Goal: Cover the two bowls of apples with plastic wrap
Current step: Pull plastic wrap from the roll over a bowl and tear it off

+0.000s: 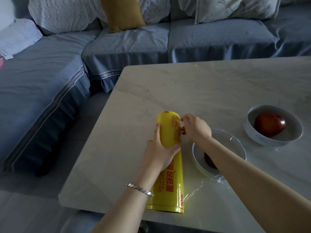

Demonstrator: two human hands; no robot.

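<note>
A long yellow roll of plastic wrap (170,179) lies on the pale marble table (202,84). My left hand (159,147) grips the roll around its middle. My right hand (195,127) pinches the film at the roll's far right side. A clear sheet of film (217,180) stretches from the roll over the near bowl (198,163), which holds a red apple (209,161) partly hidden by my right forearm. The far bowl (257,137), uncovered, holds another red apple (269,124).
A blue-covered sofa (117,46) wraps around the table's far and left sides, with pale cushions and a mustard cushion (122,13). The table's left edge runs close to the roll. Bare tabletop lies beyond the hands.
</note>
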